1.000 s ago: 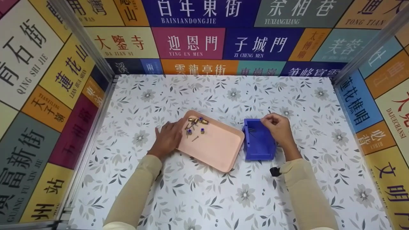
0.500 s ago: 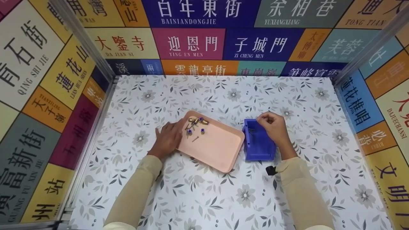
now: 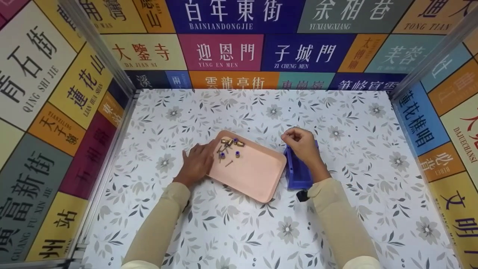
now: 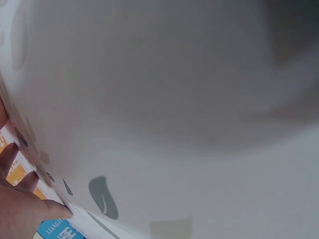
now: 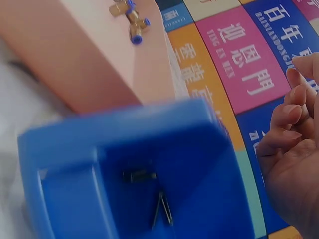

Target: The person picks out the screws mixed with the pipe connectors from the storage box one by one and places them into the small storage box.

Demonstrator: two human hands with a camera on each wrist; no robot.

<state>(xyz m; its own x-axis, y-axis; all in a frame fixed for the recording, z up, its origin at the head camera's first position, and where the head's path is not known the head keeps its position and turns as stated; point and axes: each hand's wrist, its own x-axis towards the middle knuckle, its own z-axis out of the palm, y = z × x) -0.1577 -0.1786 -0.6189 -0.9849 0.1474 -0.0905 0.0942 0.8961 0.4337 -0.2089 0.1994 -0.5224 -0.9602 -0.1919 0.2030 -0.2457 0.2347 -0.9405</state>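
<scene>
My left hand (image 3: 196,162) rests at the left edge of a shallow pink tray (image 3: 254,175), fingers extended and slightly spread. Brass push-fit fittings (image 3: 237,154) with blue collars lie in the tray's far left part, among several screws (image 3: 229,163). My right hand (image 3: 302,145) hovers over the far left part of a blue bin (image 3: 300,184), its fingers curled and thumb near the index finger. Whether something small is pinched there cannot be made out. Inside the bin, the right wrist view shows thin screws (image 5: 162,209) and a short dark piece (image 5: 139,176).
The bin stands close against the tray's right side. Both sit on a table covered with a floral sheet (image 3: 224,108). Printed panels (image 3: 224,52) wall in the back and both sides, with metal posts (image 3: 108,48) at the corners.
My right hand has moved left across the bin toward the tray, now covering more of the bin. The left hand, the tray and its contents have stayed put.
</scene>
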